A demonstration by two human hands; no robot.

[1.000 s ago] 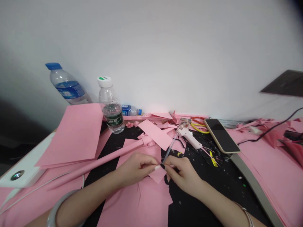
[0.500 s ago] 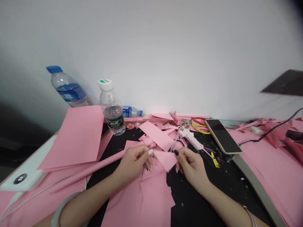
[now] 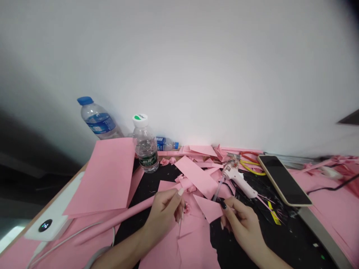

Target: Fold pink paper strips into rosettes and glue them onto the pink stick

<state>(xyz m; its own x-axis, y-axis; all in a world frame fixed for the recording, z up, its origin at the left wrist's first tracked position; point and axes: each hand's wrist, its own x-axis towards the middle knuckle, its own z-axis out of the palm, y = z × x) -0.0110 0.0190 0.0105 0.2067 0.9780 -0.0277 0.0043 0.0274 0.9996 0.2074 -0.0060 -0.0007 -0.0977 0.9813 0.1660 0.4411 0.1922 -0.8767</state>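
Observation:
My left hand (image 3: 165, 209) is closed in a pinch, and a thin pink paper strip (image 3: 179, 227) hangs down from its fingers. A small rolled pink paper bud (image 3: 186, 208) lies just to its right. My right hand (image 3: 241, 220) pinches the corner of a triangular pink paper piece (image 3: 209, 209) between thumb and fingers. A thin clear rod (image 3: 218, 188) slants up from beside that thumb; I cannot tell whether the hand holds it. Both hands hover over loose pink sheets (image 3: 190, 246) on the black mat (image 3: 252, 246).
A long pink paper roll (image 3: 117, 218) lies left of my left hand, beside a stack of pink sheets (image 3: 106, 175). At the back stand two water bottles (image 3: 145, 147) (image 3: 97, 119). A white glue gun (image 3: 238, 178), scissors (image 3: 249, 162), a phone (image 3: 283, 179) and a black cable (image 3: 331, 186) lie to the right. A white device (image 3: 53, 218) sits at the left edge.
My hands have drawn apart. The triangular paper piece went right with my right hand, and a thin strip now hangs from my left. The view has tilted upward.

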